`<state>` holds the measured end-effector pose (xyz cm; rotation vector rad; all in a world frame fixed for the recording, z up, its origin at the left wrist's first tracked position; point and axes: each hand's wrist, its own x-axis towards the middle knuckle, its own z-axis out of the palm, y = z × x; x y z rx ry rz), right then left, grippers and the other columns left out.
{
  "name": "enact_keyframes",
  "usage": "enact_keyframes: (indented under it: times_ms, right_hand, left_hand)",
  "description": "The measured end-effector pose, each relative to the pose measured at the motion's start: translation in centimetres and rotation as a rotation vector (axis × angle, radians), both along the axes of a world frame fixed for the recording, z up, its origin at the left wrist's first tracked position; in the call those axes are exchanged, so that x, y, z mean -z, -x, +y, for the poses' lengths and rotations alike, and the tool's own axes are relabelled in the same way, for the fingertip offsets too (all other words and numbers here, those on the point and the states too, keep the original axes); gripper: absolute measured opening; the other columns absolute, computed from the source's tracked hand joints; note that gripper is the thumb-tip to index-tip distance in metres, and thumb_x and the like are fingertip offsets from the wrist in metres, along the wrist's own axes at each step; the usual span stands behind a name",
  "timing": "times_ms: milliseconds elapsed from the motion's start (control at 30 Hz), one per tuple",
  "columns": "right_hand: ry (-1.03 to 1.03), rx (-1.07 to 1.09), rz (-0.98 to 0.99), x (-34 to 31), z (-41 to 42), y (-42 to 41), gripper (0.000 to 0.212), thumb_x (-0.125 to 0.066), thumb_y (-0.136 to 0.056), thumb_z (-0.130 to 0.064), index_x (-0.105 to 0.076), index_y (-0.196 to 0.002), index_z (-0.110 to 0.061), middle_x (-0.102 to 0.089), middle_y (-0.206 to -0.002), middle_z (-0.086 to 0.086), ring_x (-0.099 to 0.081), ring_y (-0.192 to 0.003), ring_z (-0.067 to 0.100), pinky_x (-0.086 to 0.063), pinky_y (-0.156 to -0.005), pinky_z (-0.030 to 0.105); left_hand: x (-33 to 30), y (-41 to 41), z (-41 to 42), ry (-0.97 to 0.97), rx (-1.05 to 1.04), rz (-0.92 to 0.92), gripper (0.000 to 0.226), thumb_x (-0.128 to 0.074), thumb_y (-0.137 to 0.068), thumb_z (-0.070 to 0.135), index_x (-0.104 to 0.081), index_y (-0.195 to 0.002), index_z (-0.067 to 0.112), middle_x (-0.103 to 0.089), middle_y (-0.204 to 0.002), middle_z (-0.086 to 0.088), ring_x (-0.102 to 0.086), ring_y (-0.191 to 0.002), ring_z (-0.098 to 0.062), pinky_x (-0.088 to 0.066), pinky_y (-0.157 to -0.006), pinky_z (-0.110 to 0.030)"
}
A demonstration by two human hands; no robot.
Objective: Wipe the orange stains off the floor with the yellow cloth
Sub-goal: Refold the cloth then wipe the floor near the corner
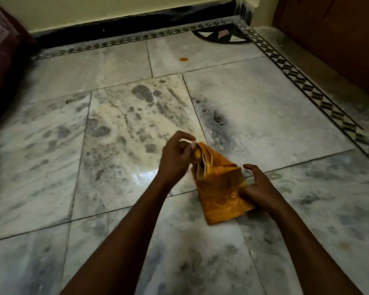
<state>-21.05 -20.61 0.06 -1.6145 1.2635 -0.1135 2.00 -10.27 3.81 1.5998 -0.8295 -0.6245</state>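
Note:
A folded yellow-orange patterned cloth lies partly on the marble floor in front of me. My left hand pinches its upper corner and lifts that end off the floor. My right hand holds the cloth's right edge with the thumb, its fingers loosely curled above the fabric. One small orange stain sits on a far tile near the back wall, well away from both hands and the cloth.
A dark-skirted wall runs along the back with a patterned floor border. A wooden door or cabinet stands at the right. Dark maroon furniture fills the left edge.

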Motion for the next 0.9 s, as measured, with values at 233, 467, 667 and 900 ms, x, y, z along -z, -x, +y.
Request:
enact_keyframes:
  times_ms: [233, 467, 667, 900]
  right_hand:
    - [0.359, -0.281, 0.289, -0.4, -1.3, -1.3, 0.118, -0.073, -0.060, -0.061, -0.008, -0.159, -0.058, -0.049, -0.131, 0.014, -0.049, -0.126, 0.042, -0.051, -0.100, 0.053]
    - [0.249, 0.007, 0.256, 0.7, -2.3, -4.8, 0.085, -0.093, -0.069, -0.050, -0.051, -0.132, -0.013, -0.065, -0.130, 0.017, -0.061, -0.124, 0.040, -0.054, -0.100, 0.052]
    - [0.152, 0.074, 0.132, 1.1, -1.3, -5.5, 0.033, -0.089, -0.077, -0.031, -0.058, -0.079, -0.020, -0.070, -0.094, 0.008, -0.069, -0.100, 0.036, -0.057, -0.093, 0.055]
    - [-0.146, 0.293, -0.497, -2.7, -0.3, -3.5, 0.055, -0.091, -0.073, 0.001, -0.060, -0.117, -0.011, -0.077, -0.106, 0.025, -0.078, -0.093, 0.035, -0.066, -0.079, 0.051]
  left_hand:
    - [3.1, -1.3, -1.1, -0.133, -0.382, 0.169, 0.018, -0.060, -0.101, 0.006, -0.063, -0.118, 0.011, -0.068, -0.119, -0.008, -0.069, -0.113, -0.030, -0.062, -0.091, -0.044]
    - [4.9, 3.8, 0.5, -0.677, -0.107, -0.110, 0.050, -0.081, -0.078, 0.048, -0.070, -0.097, 0.003, -0.074, -0.091, -0.014, -0.071, -0.089, -0.029, -0.053, -0.068, -0.033]
    - [5.7, 6.0, -0.4, -0.796, -0.074, -0.165, 0.060, -0.084, -0.080, 0.056, -0.063, -0.117, 0.013, -0.069, -0.124, -0.016, -0.064, -0.119, -0.039, -0.057, -0.095, -0.048]
    - [2.2, 6.6, 2.0, -0.198, -0.318, 0.281, 0.036, -0.090, -0.081, 0.019, -0.063, -0.104, 0.013, -0.076, -0.108, -0.011, -0.074, -0.106, -0.030, -0.063, -0.084, -0.045]
